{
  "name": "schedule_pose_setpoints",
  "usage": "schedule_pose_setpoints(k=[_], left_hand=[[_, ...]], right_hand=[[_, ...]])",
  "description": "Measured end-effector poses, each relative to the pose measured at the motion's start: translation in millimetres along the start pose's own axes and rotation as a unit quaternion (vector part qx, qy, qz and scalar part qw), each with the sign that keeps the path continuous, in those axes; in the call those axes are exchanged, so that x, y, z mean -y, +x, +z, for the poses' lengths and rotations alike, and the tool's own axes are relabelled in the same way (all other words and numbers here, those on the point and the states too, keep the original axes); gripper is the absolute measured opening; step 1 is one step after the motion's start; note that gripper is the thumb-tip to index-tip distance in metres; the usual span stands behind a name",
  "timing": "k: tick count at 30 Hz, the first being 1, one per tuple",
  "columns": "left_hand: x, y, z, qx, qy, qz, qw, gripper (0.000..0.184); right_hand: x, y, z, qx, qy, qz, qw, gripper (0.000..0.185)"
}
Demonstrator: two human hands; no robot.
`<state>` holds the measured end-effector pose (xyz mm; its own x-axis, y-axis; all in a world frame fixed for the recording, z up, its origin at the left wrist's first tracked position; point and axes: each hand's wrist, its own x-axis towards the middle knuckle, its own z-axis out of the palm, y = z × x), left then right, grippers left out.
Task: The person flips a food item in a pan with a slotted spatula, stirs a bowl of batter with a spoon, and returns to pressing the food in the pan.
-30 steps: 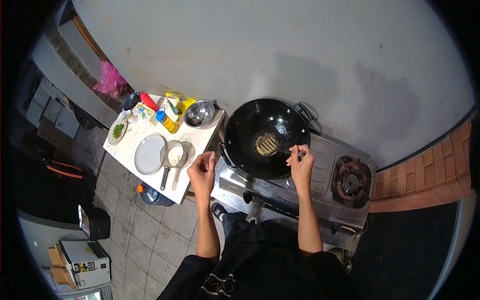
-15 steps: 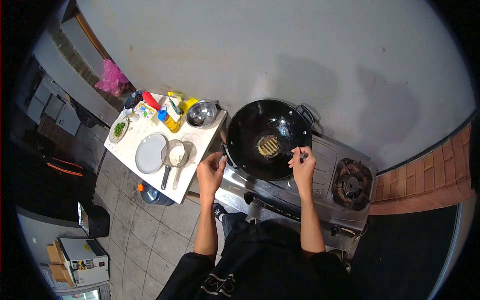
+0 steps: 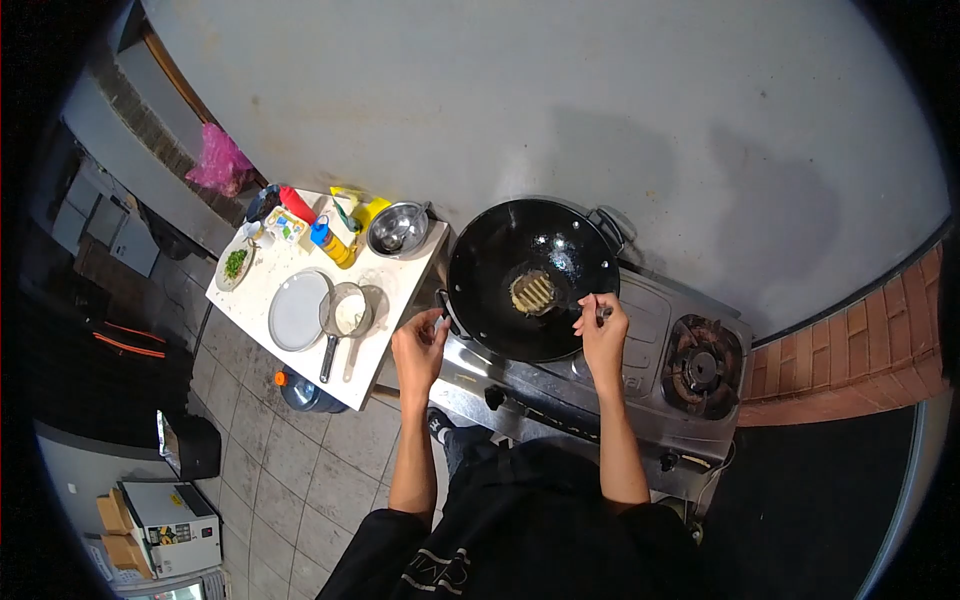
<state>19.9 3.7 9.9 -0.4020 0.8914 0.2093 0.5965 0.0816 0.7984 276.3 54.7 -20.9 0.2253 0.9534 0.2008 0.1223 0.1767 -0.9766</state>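
Observation:
A large black wok (image 3: 500, 245) sits on the steel gas stove (image 3: 640, 315). Inside it lies a slotted spatula head (image 3: 535, 292), with something pale and bubbling around it. My right hand (image 3: 603, 325) is closed around the spatula's handle above the wok's near right rim. At the wok's left handle (image 3: 450, 312) is my left hand (image 3: 420, 345), its fingers bent together at the handle; whether they grip it or only touch it is hard to make out.
On the white table (image 3: 385, 290) at left are a grey plate (image 3: 298, 311), a small strainer (image 3: 347, 310) over a bowl, a metal bowl (image 3: 398, 230), a yellow bottle (image 3: 335, 247) and a plate of chopped greens (image 3: 236, 264). A bare burner (image 3: 703, 366) is at right.
My left hand has moved up and right to the wok's left handle, and its fingers have drawn together. My right hand stays on the spatula, which has barely moved.

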Motion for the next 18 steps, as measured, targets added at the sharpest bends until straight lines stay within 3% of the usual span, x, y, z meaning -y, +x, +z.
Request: schedule_pose_setpoints(k=[4,13,18], left_hand=[[2,-1,0,-0.005,-0.004,0.008,1.0,0.022],[-2,-2,-3,-0.003,0.007,0.007,1.0,0.024],[1,-4,-1,-0.01,0.006,0.003,1.0,0.024]], right_hand=[[0,0,-1,-0.005,-0.008,-0.009,1.0,0.016],[4,9,-10,-0.054,0.134,-0.036,0.989,0.026],[16,20,-24,-0.037,0.099,-0.03,0.994,0.025]])
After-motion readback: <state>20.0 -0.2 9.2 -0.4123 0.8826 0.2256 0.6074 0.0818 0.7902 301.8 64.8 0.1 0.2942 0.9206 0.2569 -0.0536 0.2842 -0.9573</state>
